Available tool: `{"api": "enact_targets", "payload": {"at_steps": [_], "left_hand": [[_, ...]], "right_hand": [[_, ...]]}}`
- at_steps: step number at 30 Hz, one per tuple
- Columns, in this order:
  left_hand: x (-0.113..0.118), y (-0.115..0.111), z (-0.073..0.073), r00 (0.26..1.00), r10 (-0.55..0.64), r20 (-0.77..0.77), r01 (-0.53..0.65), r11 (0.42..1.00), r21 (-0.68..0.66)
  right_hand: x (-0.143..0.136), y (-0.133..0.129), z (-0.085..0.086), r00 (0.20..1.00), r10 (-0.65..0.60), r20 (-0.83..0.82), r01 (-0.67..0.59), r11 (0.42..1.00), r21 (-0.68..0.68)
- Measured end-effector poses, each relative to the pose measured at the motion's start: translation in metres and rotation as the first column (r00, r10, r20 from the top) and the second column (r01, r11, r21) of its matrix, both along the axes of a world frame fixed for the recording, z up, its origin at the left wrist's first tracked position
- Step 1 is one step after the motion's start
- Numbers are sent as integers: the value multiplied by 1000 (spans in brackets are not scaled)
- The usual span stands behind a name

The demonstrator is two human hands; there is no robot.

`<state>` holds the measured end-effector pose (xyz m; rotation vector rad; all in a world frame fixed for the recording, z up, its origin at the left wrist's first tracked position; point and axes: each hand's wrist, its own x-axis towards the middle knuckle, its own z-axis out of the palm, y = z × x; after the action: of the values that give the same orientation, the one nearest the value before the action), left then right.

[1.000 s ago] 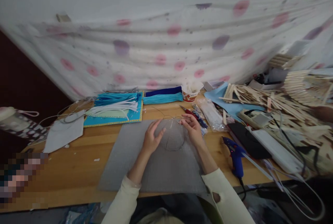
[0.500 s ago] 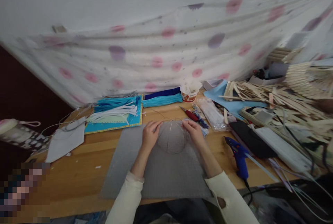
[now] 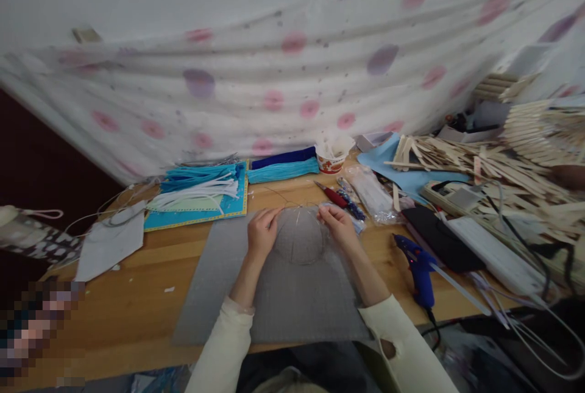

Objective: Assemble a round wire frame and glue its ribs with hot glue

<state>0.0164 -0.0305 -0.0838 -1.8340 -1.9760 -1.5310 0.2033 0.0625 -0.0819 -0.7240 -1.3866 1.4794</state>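
Note:
A thin wire frame (image 3: 299,262), rounded like a small cage, stands over the grey cutting mat (image 3: 274,314). My left hand (image 3: 262,231) pinches its wire at the upper left side. On the opposite side my right hand (image 3: 339,225) grips the wire between thumb and fingertips. Fine wires meet at the top of the frame, and a loose end sticks out toward the back left. The exact spots under my fingertips are too small to make out.
Red-handled pliers (image 3: 333,195) lie behind my right hand. A blue glue gun (image 3: 418,271) rests at the right, near a white power strip (image 3: 496,259). Pipe cleaners (image 3: 205,189) lie at the back left, wooden sticks (image 3: 457,161) at the back right. A paper cup (image 3: 331,163) stands behind.
The view has shifted slightly, so the scene sits a little differently. Both hands keep their pinch on the wire frame, with hardly any movement.

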Motion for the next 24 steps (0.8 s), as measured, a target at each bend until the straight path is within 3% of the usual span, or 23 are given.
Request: {"api": "enact_targets", "payload": {"at_steps": [7,11,15,18,21,24], "left_hand": [[2,-3,20,999,-31,13,30,999,43],[2,0,33,989,-142,-34,143,989,35],[2,2,30,981,-195,-11,195,980,-38],[-5,-4,16,970,-68,233,98,988,-120],[-18,-15,-2,893,137,429,-11,959,-284],[-26,-27,-15,818,245,520,17,894,-449]], "right_hand": [[-1,-1,2,999,-5,-33,4,999,-38],[1,-2,4,996,-17,-89,10,997,-70],[2,-2,4,993,-31,-113,22,996,-84],[1,-2,3,994,-35,-107,25,995,-93],[0,-1,2,995,-41,-93,31,995,-97],[0,1,-1,996,-61,-69,54,994,-97]]}}
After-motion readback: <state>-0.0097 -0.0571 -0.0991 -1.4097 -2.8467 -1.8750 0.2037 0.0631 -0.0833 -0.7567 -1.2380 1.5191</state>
